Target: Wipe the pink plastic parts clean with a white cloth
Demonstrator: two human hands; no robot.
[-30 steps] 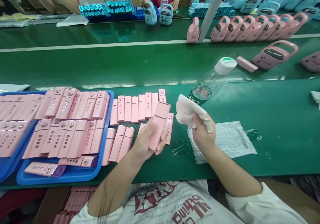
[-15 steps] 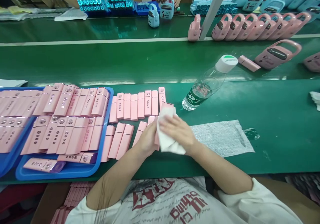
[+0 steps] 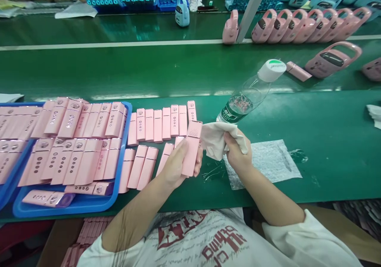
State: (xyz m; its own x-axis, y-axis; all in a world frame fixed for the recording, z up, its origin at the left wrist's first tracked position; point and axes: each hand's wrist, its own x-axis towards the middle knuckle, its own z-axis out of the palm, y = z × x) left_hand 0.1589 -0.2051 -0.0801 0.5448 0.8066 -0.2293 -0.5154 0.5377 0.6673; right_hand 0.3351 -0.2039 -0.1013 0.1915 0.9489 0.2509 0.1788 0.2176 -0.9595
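Left hand (image 3: 176,164) clamped round a pink device (image 3: 191,152), dotted grille end leaning toward 1 o'clock, over the green surface (image 3: 336,148). Right hand (image 3: 239,152), at 3 o'clock from it, fingers gripping a white cloth (image 3: 214,140); cloth edge right beside the device, contact cannot be told. White-capped bottle (image 3: 242,102) near 12 o'clock of the right hand, pale sheet (image 3: 268,163) at 4. From the left hand: loose pink pieces (image 3: 157,124) at 11, loaded blue tray (image 3: 89,207) at 9.
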